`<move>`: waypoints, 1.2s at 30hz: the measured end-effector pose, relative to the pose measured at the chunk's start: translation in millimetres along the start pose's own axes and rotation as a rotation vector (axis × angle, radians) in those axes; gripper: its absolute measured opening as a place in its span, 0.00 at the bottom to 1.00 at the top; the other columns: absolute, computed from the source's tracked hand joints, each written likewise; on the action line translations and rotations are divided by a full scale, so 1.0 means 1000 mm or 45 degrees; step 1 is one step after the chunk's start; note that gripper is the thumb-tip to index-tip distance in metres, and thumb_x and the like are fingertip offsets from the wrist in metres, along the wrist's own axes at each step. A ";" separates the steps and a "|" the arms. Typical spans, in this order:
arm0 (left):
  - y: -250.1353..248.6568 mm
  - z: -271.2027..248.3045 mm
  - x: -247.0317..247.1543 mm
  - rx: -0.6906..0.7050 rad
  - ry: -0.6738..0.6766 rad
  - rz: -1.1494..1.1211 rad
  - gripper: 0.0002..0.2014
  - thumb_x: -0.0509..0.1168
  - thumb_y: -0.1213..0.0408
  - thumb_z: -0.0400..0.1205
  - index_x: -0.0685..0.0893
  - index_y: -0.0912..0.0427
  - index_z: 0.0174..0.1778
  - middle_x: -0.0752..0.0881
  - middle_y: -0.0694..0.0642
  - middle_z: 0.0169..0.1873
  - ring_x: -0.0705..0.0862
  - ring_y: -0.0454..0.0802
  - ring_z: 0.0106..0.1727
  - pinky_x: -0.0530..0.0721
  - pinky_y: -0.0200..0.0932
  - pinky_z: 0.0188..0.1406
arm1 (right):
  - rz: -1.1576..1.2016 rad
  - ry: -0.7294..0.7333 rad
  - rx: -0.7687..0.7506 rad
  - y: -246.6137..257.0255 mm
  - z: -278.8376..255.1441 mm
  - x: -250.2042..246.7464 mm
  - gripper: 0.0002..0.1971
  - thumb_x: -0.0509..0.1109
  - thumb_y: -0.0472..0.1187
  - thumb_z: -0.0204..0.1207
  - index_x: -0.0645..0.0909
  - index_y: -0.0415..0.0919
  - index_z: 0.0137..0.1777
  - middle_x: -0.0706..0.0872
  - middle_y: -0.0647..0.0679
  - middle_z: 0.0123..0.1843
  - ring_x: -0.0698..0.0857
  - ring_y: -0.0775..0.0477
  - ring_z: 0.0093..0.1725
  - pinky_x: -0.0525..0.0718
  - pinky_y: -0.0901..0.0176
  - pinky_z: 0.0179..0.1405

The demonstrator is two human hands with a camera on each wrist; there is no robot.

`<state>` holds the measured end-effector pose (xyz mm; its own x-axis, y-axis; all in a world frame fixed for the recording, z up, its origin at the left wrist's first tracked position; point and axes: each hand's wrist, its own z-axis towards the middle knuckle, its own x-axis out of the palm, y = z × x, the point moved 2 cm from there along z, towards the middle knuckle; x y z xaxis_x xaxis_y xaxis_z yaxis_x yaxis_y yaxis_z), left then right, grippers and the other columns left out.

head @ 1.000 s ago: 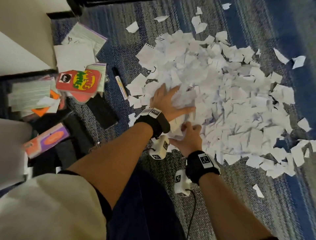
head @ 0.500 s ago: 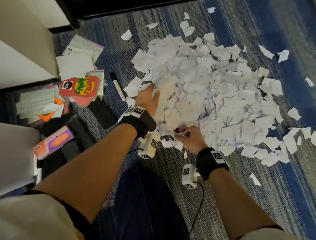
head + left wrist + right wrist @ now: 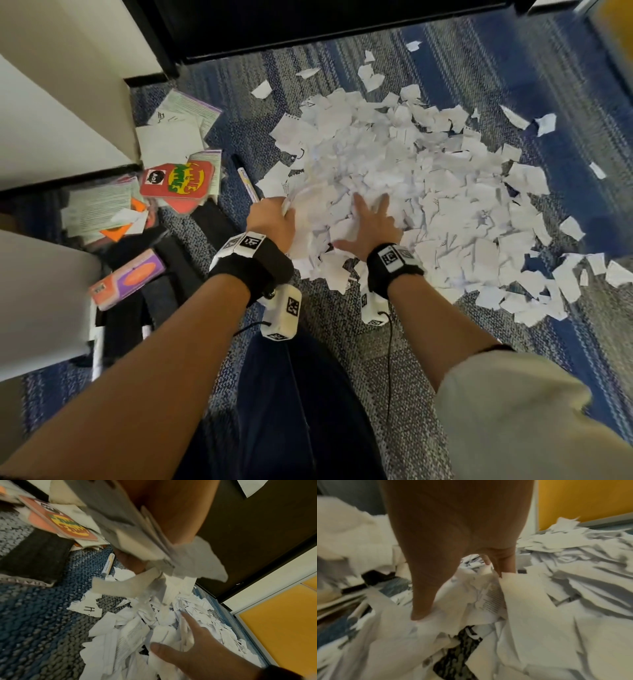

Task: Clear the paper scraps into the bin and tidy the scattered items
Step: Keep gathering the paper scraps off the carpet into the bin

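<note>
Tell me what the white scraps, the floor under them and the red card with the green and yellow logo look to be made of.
Scraps: thin matt paper, with torn edges, creases and printed lines. Floor: looped woven carpet in blue and grey, by its knobbly texture in the left wrist view. Red card: probably coated card or a thin booklet, flat with rounded corners; which one is unclear.

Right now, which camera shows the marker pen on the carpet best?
The left wrist view: the pen lies sharp and unobstructed beside the scraps. The head view shows it small, its lower end behind the left hand. The right wrist view doesn't show it.
</note>
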<state>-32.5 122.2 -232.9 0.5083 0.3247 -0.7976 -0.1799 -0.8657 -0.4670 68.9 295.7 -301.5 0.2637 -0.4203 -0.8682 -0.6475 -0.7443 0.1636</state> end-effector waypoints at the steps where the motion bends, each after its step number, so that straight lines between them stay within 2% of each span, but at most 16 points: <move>1: 0.002 -0.002 -0.003 -0.018 0.007 -0.009 0.14 0.60 0.61 0.87 0.84 0.68 0.57 0.85 0.70 0.54 0.83 0.70 0.58 0.80 0.58 0.54 | -0.050 0.005 -0.005 0.002 0.002 0.001 0.45 0.78 0.59 0.69 0.57 0.57 0.81 0.47 0.34 0.84 0.73 0.25 0.71 0.80 0.42 0.53; 3: 0.004 -0.007 -0.010 -0.043 0.004 -0.019 0.14 0.60 0.61 0.87 0.84 0.67 0.58 0.86 0.70 0.54 0.83 0.70 0.58 0.80 0.57 0.53 | -0.023 -0.019 -0.003 -0.001 0.005 0.002 0.30 0.75 0.50 0.75 0.68 0.51 0.76 0.57 0.38 0.78 0.75 0.30 0.68 0.78 0.46 0.48; 6: 0.004 -0.012 -0.023 -0.056 -0.017 -0.030 0.15 0.60 0.61 0.87 0.84 0.68 0.59 0.86 0.70 0.55 0.82 0.70 0.60 0.80 0.56 0.54 | 0.193 -0.065 0.008 -0.015 0.004 -0.005 0.20 0.69 0.42 0.80 0.76 0.43 0.72 0.66 0.39 0.75 0.81 0.33 0.64 0.82 0.45 0.61; 10: -0.002 -0.020 -0.041 -0.041 -0.044 -0.060 0.16 0.59 0.60 0.87 0.84 0.67 0.62 0.85 0.70 0.58 0.81 0.70 0.62 0.79 0.57 0.58 | 0.489 -0.268 0.073 -0.044 -0.008 -0.038 0.20 0.69 0.43 0.81 0.80 0.36 0.70 0.84 0.34 0.66 0.83 0.35 0.63 0.79 0.52 0.63; 12: -0.013 -0.029 -0.049 -0.001 -0.089 -0.084 0.16 0.60 0.59 0.87 0.83 0.68 0.60 0.85 0.70 0.57 0.82 0.70 0.61 0.79 0.57 0.56 | 0.699 -0.360 0.171 -0.061 -0.021 -0.055 0.22 0.71 0.46 0.80 0.80 0.34 0.70 0.85 0.35 0.66 0.83 0.36 0.65 0.78 0.55 0.63; 14: -0.028 -0.039 -0.058 0.048 -0.148 -0.132 0.15 0.60 0.59 0.87 0.83 0.68 0.59 0.86 0.70 0.55 0.82 0.69 0.59 0.79 0.55 0.53 | 0.952 -0.404 0.279 -0.074 -0.033 -0.067 0.26 0.75 0.49 0.76 0.82 0.34 0.68 0.86 0.37 0.65 0.83 0.36 0.64 0.81 0.52 0.64; 16: -0.043 -0.054 -0.069 0.128 -0.184 -0.188 0.15 0.60 0.59 0.87 0.83 0.68 0.57 0.86 0.70 0.53 0.83 0.68 0.57 0.78 0.54 0.51 | 1.354 -0.383 0.341 -0.075 -0.049 -0.079 0.25 0.80 0.49 0.70 0.84 0.37 0.63 0.88 0.41 0.60 0.86 0.37 0.60 0.87 0.42 0.57; 17: -0.048 -0.060 -0.074 0.166 -0.200 -0.216 0.14 0.60 0.60 0.87 0.83 0.68 0.55 0.86 0.70 0.52 0.83 0.68 0.56 0.78 0.54 0.50 | 1.549 -0.356 0.339 -0.071 -0.057 -0.086 0.19 0.80 0.45 0.71 0.84 0.38 0.59 0.88 0.42 0.58 0.87 0.37 0.58 0.90 0.42 0.48; 18: -0.053 -0.067 -0.082 0.196 -0.222 -0.246 0.14 0.60 0.60 0.87 0.83 0.69 0.54 0.86 0.70 0.51 0.83 0.68 0.55 0.78 0.54 0.49 | 1.702 -0.334 0.311 -0.064 -0.064 -0.094 0.14 0.78 0.40 0.74 0.83 0.38 0.58 0.87 0.42 0.57 0.87 0.38 0.55 0.91 0.47 0.39; 20: -0.058 -0.082 -0.102 0.238 -0.296 -0.305 0.14 0.60 0.60 0.87 0.84 0.69 0.52 0.86 0.69 0.49 0.84 0.67 0.53 0.76 0.52 0.46 | 1.821 -0.319 0.197 -0.042 -0.082 -0.119 0.15 0.75 0.35 0.77 0.81 0.34 0.63 0.86 0.39 0.59 0.87 0.41 0.51 0.88 0.57 0.31; 23: -0.051 -0.113 -0.145 0.247 -0.416 -0.405 0.14 0.59 0.60 0.87 0.84 0.68 0.51 0.86 0.67 0.48 0.84 0.63 0.51 0.71 0.45 0.43 | 1.920 -0.332 -0.011 0.005 -0.111 -0.161 0.19 0.73 0.35 0.79 0.79 0.33 0.69 0.86 0.40 0.61 0.88 0.44 0.52 0.87 0.60 0.33; 26: -0.024 -0.147 -0.199 0.246 -0.558 -0.560 0.14 0.59 0.60 0.87 0.84 0.67 0.47 0.86 0.66 0.45 0.81 0.59 0.45 0.67 0.41 0.39 | 1.975 -0.293 -0.233 0.071 -0.147 -0.198 0.15 0.72 0.37 0.80 0.80 0.38 0.66 0.88 0.45 0.56 0.89 0.48 0.49 0.86 0.61 0.34; 28: 0.007 -0.172 -0.237 0.217 -0.699 -0.628 0.13 0.60 0.60 0.87 0.81 0.64 0.41 0.84 0.66 0.38 0.79 0.57 0.39 0.65 0.41 0.35 | 1.998 -0.220 -0.391 0.124 -0.176 -0.217 0.09 0.71 0.38 0.81 0.83 0.43 0.59 0.90 0.49 0.51 0.89 0.50 0.47 0.85 0.61 0.35; 30: 0.044 -0.194 -0.267 0.149 -0.814 -0.681 0.14 0.61 0.58 0.86 0.82 0.64 0.42 0.82 0.62 0.35 0.79 0.58 0.37 0.64 0.39 0.33 | 2.030 -0.132 -0.522 0.175 -0.200 -0.226 0.05 0.71 0.37 0.81 0.84 0.46 0.55 0.92 0.51 0.49 0.90 0.51 0.46 0.85 0.62 0.35; 33: 0.112 -0.226 -0.301 -0.004 -0.941 -0.719 0.16 0.62 0.57 0.84 0.82 0.65 0.39 0.83 0.61 0.33 0.82 0.60 0.39 0.70 0.44 0.34 | 2.001 -0.011 -0.692 0.250 -0.226 -0.221 0.08 0.71 0.37 0.81 0.83 0.43 0.58 0.90 0.46 0.55 0.90 0.50 0.48 0.86 0.61 0.38; 36: 0.186 -0.260 -0.324 -0.178 -1.065 -0.672 0.16 0.62 0.58 0.84 0.78 0.64 0.33 0.84 0.70 0.35 0.82 0.68 0.43 0.70 0.46 0.35 | 1.885 0.106 -0.804 0.327 -0.250 -0.199 0.15 0.73 0.37 0.80 0.81 0.39 0.65 0.89 0.43 0.59 0.90 0.45 0.53 0.89 0.54 0.46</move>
<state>-12.1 -242.9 37.8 -0.2713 0.7980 -0.5381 0.0263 -0.5527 -0.8329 -16.3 5.9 41.6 -0.2447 -0.9385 0.2434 0.0215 0.2457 0.9691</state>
